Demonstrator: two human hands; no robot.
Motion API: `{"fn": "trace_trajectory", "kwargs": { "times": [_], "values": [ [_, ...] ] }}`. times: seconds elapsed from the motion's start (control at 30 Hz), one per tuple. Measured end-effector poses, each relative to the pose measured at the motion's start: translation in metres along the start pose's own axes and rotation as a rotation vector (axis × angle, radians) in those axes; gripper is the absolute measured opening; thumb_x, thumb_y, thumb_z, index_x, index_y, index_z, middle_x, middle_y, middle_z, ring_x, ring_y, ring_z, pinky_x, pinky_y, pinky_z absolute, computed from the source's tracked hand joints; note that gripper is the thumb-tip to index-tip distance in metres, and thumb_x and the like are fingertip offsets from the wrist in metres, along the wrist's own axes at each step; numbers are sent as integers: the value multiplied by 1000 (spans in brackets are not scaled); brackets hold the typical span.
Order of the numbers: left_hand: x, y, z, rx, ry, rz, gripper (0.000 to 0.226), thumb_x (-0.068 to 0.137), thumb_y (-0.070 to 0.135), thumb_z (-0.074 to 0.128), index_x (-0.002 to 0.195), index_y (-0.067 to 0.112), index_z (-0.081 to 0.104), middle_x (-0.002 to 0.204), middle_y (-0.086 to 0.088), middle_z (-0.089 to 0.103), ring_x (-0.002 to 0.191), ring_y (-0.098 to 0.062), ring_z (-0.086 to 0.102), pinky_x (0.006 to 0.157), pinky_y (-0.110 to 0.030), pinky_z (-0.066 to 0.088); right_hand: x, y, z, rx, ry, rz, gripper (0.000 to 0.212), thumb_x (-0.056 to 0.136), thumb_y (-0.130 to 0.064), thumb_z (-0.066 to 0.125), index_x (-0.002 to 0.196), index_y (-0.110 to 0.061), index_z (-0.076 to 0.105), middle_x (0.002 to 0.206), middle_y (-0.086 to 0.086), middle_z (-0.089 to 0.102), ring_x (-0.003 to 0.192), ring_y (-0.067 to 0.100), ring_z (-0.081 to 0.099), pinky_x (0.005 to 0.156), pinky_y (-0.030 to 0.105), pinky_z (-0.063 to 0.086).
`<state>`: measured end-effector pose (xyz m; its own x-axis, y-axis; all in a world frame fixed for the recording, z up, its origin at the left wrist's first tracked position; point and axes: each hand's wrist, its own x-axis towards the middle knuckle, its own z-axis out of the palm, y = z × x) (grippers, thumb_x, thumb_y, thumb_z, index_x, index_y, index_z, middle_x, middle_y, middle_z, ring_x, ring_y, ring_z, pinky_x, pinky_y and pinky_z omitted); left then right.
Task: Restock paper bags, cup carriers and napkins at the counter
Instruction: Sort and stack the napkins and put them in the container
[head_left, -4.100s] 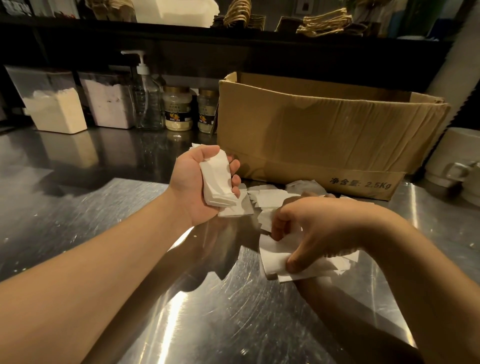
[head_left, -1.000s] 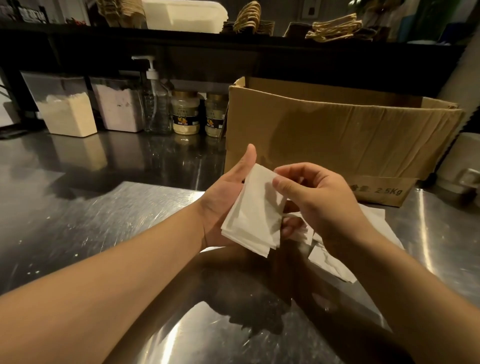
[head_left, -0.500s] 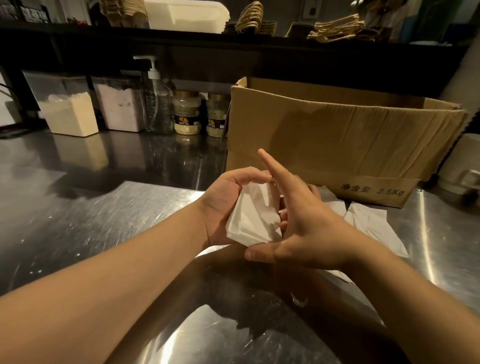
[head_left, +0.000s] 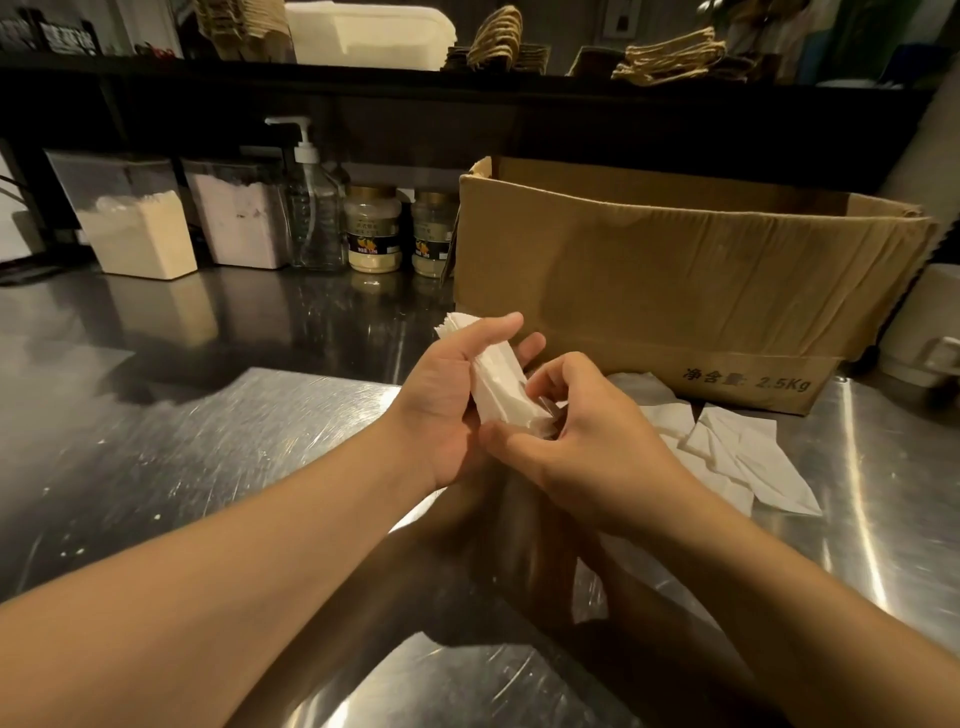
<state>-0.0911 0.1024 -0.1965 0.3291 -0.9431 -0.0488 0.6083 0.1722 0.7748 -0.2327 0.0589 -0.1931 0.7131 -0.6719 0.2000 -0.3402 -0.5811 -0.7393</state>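
My left hand (head_left: 447, 395) grips a stack of white folded napkins (head_left: 501, 384) above the steel counter (head_left: 182, 457), thumb across the top of the stack. My right hand (head_left: 587, 441) meets it from the right, its fingers curled and pinching the stack's lower end. Loose white napkins (head_left: 743, 457) lie on the counter to the right, in front of an open brown cardboard box (head_left: 675, 291). On the dark upper shelf lie a white napkin pack (head_left: 369, 31) and paper bags with twine handles (head_left: 670, 57).
Two powder tubs (head_left: 140, 223), a pump bottle (head_left: 311, 202) and two jars (head_left: 374, 228) stand along the back of the counter at left. A white mug (head_left: 930, 332) sits at the far right beside the box.
Earlier my right hand gathered napkins off the counter and brought them to the left hand's stack. Its straight finger has now curled onto the stack's lower end, and the stack has turned edge-on.
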Motion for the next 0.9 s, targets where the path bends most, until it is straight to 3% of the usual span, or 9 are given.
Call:
{"fn": "trace_trajectory", "kwargs": {
  "times": [0.07, 0.2, 0.3, 0.37, 0.43, 0.6, 0.7, 0.8, 0.9],
  "values": [
    [-1, 2, 1, 6, -39, -61, 48, 70, 27, 74, 114, 15, 64, 95, -6, 72, 85, -24, 71, 84, -43, 57, 0, -1, -3, -51, -43, -30, 53, 76, -56, 80, 113, -36, 48, 112, -19, 48, 94, 3, 57, 58, 11, 48],
    [-3, 6, -1, 51, -108, -174, 29, 77, 27, 66, 101, 12, 63, 85, -8, 64, 77, -23, 63, 79, -39, 54, 2, 3, -16, -224, -51, -160, 72, 63, -66, 83, 117, -41, 43, 120, -18, 35, 114, 6, 44, 91, 23, 48],
    [-7, 4, 0, 96, -214, -247, 31, 77, 24, 59, 105, 12, 63, 87, -10, 62, 79, -25, 60, 74, -36, 54, 1, 5, -22, -178, -112, -202, 115, 52, -65, 90, 140, -59, 16, 144, -24, 23, 135, 15, 36, 112, 50, 42],
    [-9, 4, 2, 145, -244, -268, 25, 74, 26, 61, 91, 15, 75, 84, -10, 65, 78, -25, 63, 73, -36, 54, 1, 4, -20, -152, -166, -189, 131, 48, -67, 88, 143, -68, -2, 155, -30, 13, 148, 19, 23, 119, 58, 30],
    [-10, 5, 1, 164, -249, -272, 24, 74, 34, 63, 81, 19, 81, 85, -8, 67, 80, -25, 64, 75, -36, 53, 1, 3, -19, -160, -192, -179, 133, 49, -66, 85, 143, -69, -8, 160, -27, 13, 151, 18, 17, 123, 56, 22],
    [-8, 4, 0, 168, -229, -301, 33, 85, 36, 61, 111, 17, 69, 92, -11, 68, 83, -27, 67, 76, -40, 55, 3, 6, -22, -103, -166, -218, 132, 54, -63, 90, 146, -68, -4, 153, -33, 18, 147, 16, 24, 114, 57, 39],
    [-10, 3, 2, 230, -210, -276, 33, 77, 32, 60, 107, 23, 67, 85, -7, 70, 76, -23, 68, 66, -35, 57, 3, 7, -19, -148, -158, -242, 131, 53, -65, 87, 145, -68, -7, 156, -29, 19, 145, 10, 21, 116, 57, 37],
    [-11, 3, 4, 236, -179, -285, 35, 74, 29, 60, 108, 21, 65, 85, -8, 68, 76, -24, 67, 65, -35, 58, 2, 8, -18, -166, -184, -244, 130, 50, -68, 82, 145, -68, -7, 155, -33, 16, 139, 1, 16, 120, 51, 31],
    [-9, 7, 2, 151, -205, -323, 38, 82, 28, 60, 116, 13, 61, 92, -10, 64, 79, -26, 66, 75, -39, 57, 5, 13, -22, -47, -138, -263, 119, 59, -67, 81, 149, -64, 4, 158, -20, 27, 143, 5, 29, 112, 35, 39]
  ]
}}
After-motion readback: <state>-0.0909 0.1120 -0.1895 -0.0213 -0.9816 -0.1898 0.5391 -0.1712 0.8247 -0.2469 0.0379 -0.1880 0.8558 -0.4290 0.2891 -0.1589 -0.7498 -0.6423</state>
